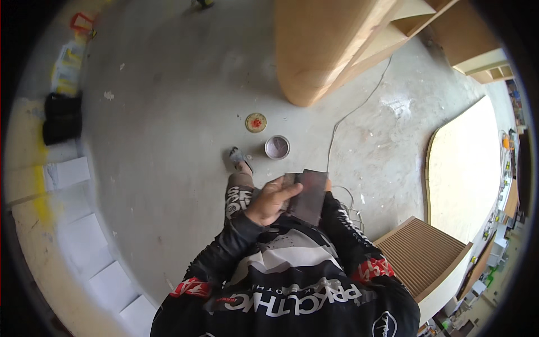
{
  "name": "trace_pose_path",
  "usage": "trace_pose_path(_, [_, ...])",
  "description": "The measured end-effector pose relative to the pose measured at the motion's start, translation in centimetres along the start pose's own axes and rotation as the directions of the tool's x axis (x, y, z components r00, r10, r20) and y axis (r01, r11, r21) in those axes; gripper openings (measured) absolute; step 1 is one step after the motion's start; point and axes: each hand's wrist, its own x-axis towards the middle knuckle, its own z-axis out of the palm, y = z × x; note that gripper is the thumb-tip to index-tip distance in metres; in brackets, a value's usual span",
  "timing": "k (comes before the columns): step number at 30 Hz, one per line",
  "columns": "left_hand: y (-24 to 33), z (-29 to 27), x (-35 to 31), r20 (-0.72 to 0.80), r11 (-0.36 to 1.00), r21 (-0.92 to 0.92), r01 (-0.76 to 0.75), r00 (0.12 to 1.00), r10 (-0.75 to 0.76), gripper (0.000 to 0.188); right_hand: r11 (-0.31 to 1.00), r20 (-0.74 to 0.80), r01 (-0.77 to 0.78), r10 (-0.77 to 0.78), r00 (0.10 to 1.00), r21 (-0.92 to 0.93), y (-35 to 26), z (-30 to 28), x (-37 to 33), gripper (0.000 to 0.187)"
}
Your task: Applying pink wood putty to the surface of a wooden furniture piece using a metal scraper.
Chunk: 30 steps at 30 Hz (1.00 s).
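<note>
In front of my chest, my left hand [268, 202] pinches a smaller dark flat plate [289, 180] that looks like a filler spreader, thumb laid across its face. It overlaps a larger dark rectangular plate [312, 194], which my right hand [328, 184] holds from behind; only a bit of that hand shows at the far edge. Beyond my hands an open tin [277, 147] of greyish-mauve paste stands on the floor. A round lid [256, 122] with a red smear lies just past it, to the left.
A curved wooden cabinet [314, 50] rises at the far side, a cable [359, 105] running past it. To the right are a large pale panel [463, 163] and a slatted wooden piece [424, 253]. White sheets [84, 241] and a black item [62, 119] line the left.
</note>
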Motion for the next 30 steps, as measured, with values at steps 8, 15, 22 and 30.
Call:
trace_pose_path(8, [5.8, -15.4, 2.6, -0.236, 0.991, -0.037, 0.125, 0.963, -0.131, 0.042, 0.517, 0.105, -0.567, 0.673, 0.733, 0.642, -11.4, -1.8, 4.1, 0.036])
trace_pose_path(15, [15.1, -26.9, 12.2, -0.378, 0.979, 0.14, 0.151, 0.922, -0.088, 0.029, 0.501, 0.01, -0.597, 0.761, 0.649, 0.626, -14.1, 7.5, 15.2, 0.037])
trace_pose_path(22, [9.2, -37.3, 23.2, -0.3, 0.925, 0.312, 0.216, 0.946, -0.12, 0.031, 0.438, 0.016, -0.845, 0.885, 0.465, 0.305, -11.9, 23.3, 20.9, 0.036])
trace_pose_path(30, [-0.3, -46.5, 36.7, -0.172, 0.916, 0.354, 0.187, 0.976, -0.133, 0.029, 0.63, -0.197, -0.727, 0.776, 0.599, 0.274, -3.8, 34.3, 25.4, 0.033])
